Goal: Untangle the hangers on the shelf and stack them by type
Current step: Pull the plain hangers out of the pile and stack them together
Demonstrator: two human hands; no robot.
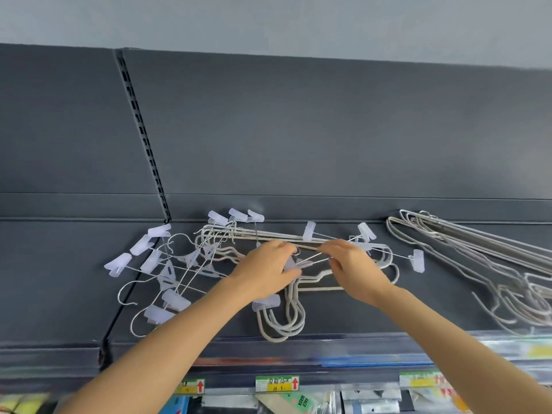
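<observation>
On the dark grey shelf point(343, 318) lies a tangle of hangers. Wire clip hangers with clear plastic clips point(162, 282) are heaped at the left. Beige coated hangers point(283, 321) lie in the middle, hooks toward the front edge. My left hand point(265, 270) pinches a clear clip and the thin wire of a clip hanger point(397, 256) that crosses the beige ones. My right hand point(354, 268) pinches the same hanger's wire just to the right. A separate stack of beige hangers point(478, 258) lies at the right.
The dark back panel point(298, 130) rises behind the shelf, with a slotted upright point(143, 135) at the left. Below the shelf's front edge hang price labels point(276, 383) and packaged goods point(370, 403).
</observation>
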